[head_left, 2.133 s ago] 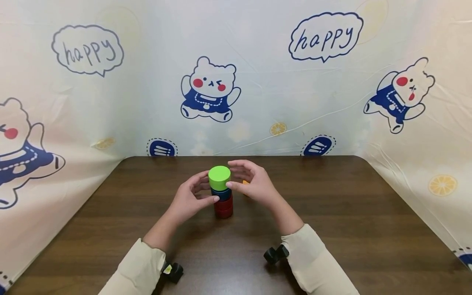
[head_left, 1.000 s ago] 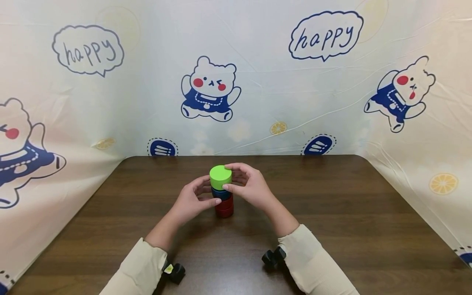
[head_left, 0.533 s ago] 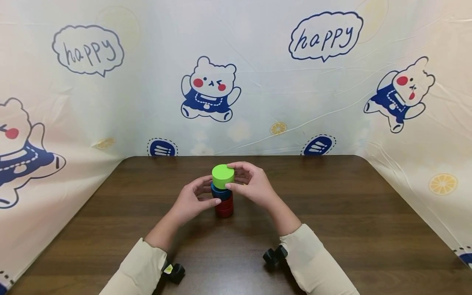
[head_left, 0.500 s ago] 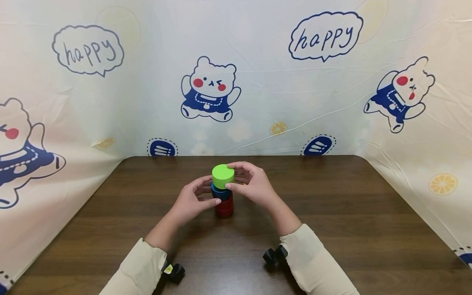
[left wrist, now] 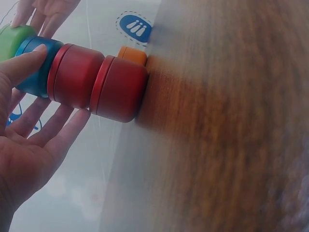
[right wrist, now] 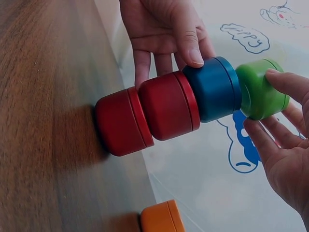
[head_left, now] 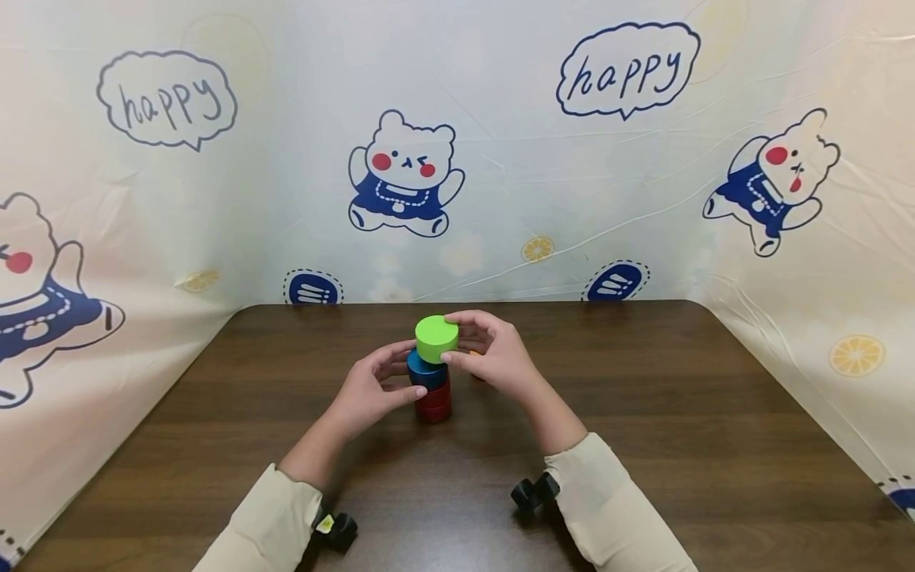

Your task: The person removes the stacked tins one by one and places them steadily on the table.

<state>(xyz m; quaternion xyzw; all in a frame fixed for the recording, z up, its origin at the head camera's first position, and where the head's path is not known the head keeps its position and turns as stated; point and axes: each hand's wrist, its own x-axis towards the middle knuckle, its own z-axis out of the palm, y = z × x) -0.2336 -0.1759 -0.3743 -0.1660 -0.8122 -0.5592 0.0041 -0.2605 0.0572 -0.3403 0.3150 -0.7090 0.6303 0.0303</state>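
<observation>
In the head view, several small round lidded tins form a column at mid-table: a lower red tin (right wrist: 123,121), an upper red tin (right wrist: 169,105), a blue tin (right wrist: 212,90) and a green tin (head_left: 437,340) at the top. My left hand (head_left: 375,389) is round the column from the left. Its thumb lies on the blue tin, and its fingers pass behind. My right hand (head_left: 496,353) grips the green tin between thumb and fingers. The green tin sits off to the right of the blue one and tilts against it in the right wrist view.
An orange tin (right wrist: 163,217) stands on the wooden table (head_left: 643,413) behind the column, mostly hidden by my right hand in the head view. A printed cloth (head_left: 500,159) hangs behind and beside the table. Each wrist carries a black camera.
My right hand's fingers have come onto the green tin. The green tin has shifted right and slightly up, from straight above the blue tin. My left hand has barely moved.
</observation>
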